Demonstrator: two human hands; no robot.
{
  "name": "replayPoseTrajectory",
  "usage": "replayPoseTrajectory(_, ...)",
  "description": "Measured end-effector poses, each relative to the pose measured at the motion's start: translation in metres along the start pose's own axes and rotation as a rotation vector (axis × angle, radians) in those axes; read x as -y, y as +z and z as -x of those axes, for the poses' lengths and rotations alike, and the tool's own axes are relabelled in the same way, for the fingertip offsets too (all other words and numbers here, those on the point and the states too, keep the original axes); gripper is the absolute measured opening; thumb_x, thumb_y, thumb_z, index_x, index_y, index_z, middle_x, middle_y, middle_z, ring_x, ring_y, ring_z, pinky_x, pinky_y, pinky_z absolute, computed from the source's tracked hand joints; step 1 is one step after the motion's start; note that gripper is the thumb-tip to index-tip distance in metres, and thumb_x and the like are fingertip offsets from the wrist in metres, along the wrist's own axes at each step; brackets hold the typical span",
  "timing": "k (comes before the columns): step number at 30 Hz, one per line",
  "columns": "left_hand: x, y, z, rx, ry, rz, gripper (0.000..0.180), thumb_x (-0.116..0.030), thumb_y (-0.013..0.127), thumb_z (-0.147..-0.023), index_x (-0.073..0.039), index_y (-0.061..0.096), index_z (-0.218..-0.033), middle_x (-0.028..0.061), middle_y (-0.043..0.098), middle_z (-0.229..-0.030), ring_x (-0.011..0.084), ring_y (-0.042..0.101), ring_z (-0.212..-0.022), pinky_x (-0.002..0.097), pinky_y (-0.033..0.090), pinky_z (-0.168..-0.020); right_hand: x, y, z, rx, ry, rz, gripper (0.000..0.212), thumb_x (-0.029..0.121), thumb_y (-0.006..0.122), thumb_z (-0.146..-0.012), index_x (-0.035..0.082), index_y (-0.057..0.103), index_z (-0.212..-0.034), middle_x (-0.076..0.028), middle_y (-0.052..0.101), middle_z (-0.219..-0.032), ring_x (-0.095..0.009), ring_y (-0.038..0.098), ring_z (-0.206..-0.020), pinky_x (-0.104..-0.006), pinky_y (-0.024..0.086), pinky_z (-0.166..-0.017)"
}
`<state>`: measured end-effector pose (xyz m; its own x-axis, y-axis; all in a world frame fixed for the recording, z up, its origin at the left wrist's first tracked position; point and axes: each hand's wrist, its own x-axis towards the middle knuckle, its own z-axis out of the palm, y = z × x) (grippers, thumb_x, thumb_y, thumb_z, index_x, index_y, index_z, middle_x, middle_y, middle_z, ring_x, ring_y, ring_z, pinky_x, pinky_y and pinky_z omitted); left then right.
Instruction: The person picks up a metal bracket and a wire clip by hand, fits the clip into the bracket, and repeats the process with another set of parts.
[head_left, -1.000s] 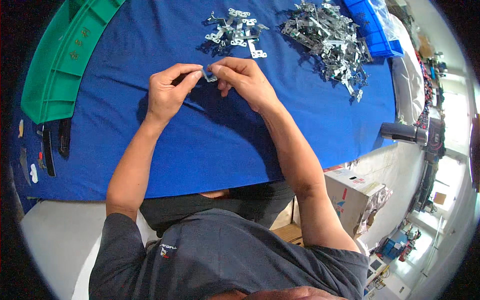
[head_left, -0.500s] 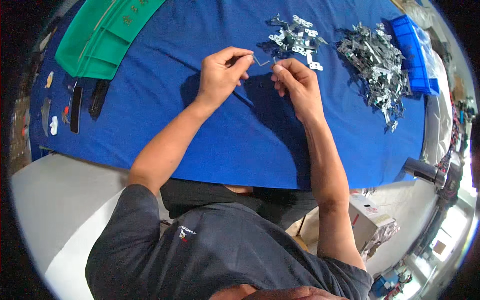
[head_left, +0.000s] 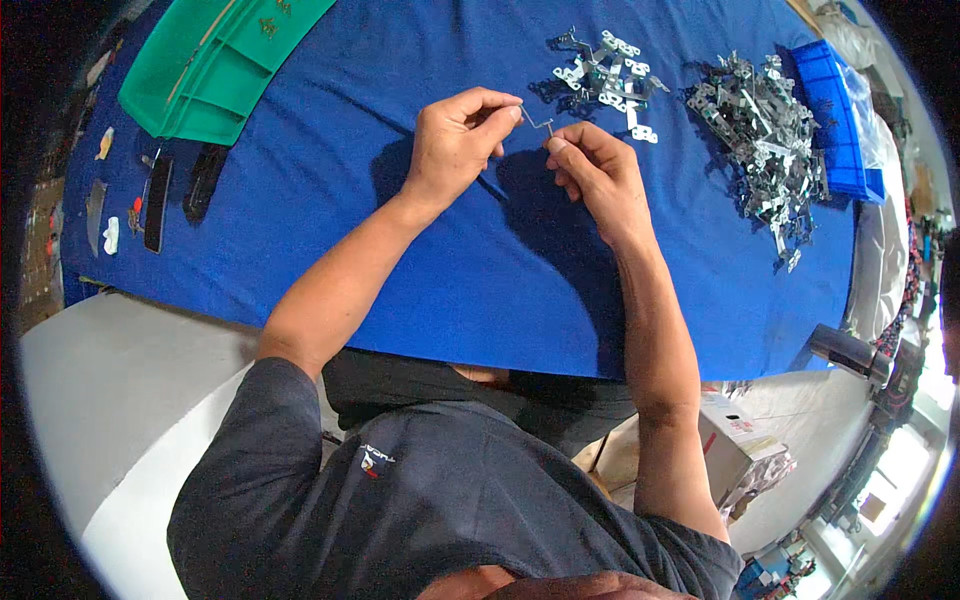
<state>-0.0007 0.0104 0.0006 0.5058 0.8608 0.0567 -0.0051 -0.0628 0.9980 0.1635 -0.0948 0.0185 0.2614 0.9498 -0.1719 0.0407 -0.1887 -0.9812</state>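
My left hand (head_left: pixel 462 142) pinches one end of a thin, bent metal piece (head_left: pixel 533 119) between thumb and forefinger. The piece reaches across toward my right hand (head_left: pixel 597 176), which grips a small, thin metal pin (head_left: pixel 550 130) in a fingertip pinch. The tip of the bent piece meets the top of the pin, or nearly so; contact is too small to tell. Both hands hover over the blue cloth (head_left: pixel 480 290). Just beyond my right hand lies a small group of silvery metal brackets (head_left: pixel 615 80).
A large heap of metal brackets (head_left: pixel 765 145) lies at the right beside a blue plastic bin (head_left: pixel 835 120). A green compartmented tray (head_left: pixel 215 100) stands at the far left. Near it are a dark phone-like slab (head_left: pixel 156 205), a black object (head_left: pixel 205 185) and a small white item (head_left: pixel 111 235).
The free end of the bent piece and the pin, apart before, have come together. Both hands keep their pinches. The whole view has shifted slightly.
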Motion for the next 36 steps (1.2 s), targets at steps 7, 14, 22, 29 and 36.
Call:
replayPoseTrajectory(7,0.008,0.0,0.0,-0.05,0.181,-0.148,0.014,-0.008,0.069,-0.091,-0.003,0.074,-0.103,-0.0004,0.069,-0.079,0.003,0.055,-0.063,0.02,0.044,-0.055,-0.002,-0.002,0.0,0.001,-0.048,0.094,0.019,0.02,0.065,-0.095,0.001,0.068,-0.097,-0.001,0.066,-0.077,-0.006,0.055,-0.066,-0.0237,0.044,-0.059)
replayPoseTrajectory(14,0.007,0.0,-0.001,-0.022,0.113,-0.117,0.014,-0.009,0.07,-0.091,-0.003,0.074,-0.103,0.0001,0.07,-0.08,0.0029,0.055,-0.062,0.02,0.045,-0.054,-0.001,-0.001,0.0,-0.028,-0.012,0.093,0.019,0.02,0.065,-0.095,0.001,0.068,-0.095,0.0,0.065,-0.074,-0.006,0.054,-0.065,-0.0234,0.043,-0.058)
replayPoseTrajectory(22,0.001,0.002,0.002,-0.018,0.178,-0.226,0.014,-0.011,0.072,-0.086,-0.003,0.075,-0.097,0.0076,0.075,-0.083,0.0079,0.067,-0.071,0.0251,0.053,-0.063,-0.003,0.001,0.0,-0.051,-0.02,0.121,0.014,0.014,0.066,-0.094,0.001,0.065,-0.098,0.0,0.063,-0.075,-0.006,0.055,-0.065,-0.0236,0.045,-0.055)
replayPoseTrajectory(29,0.002,0.003,0.003,-0.007,0.348,-0.329,0.015,-0.011,0.072,-0.089,-0.002,0.074,-0.1,0.0054,0.073,-0.083,0.005,0.063,-0.071,0.0227,0.05,-0.062,-0.003,0.002,0.0,-0.038,-0.088,0.081,0.016,0.011,0.064,-0.095,0.001,0.062,-0.107,-0.003,0.067,-0.083,-0.009,0.06,-0.067,-0.0248,0.05,-0.058)
replayPoseTrajectory(36,0.0,0.002,0.004,0.018,0.404,-0.419,0.014,-0.009,0.072,-0.087,0.0,0.073,-0.098,0.0115,0.074,-0.091,0.0157,0.071,-0.08,0.0282,0.054,-0.07,-0.005,0.002,-0.001,0.017,-0.064,0.054,0.017,0.012,0.062,-0.095,0.0,0.061,-0.107,-0.005,0.068,-0.083,-0.01,0.06,-0.069,-0.0254,0.05,-0.061)
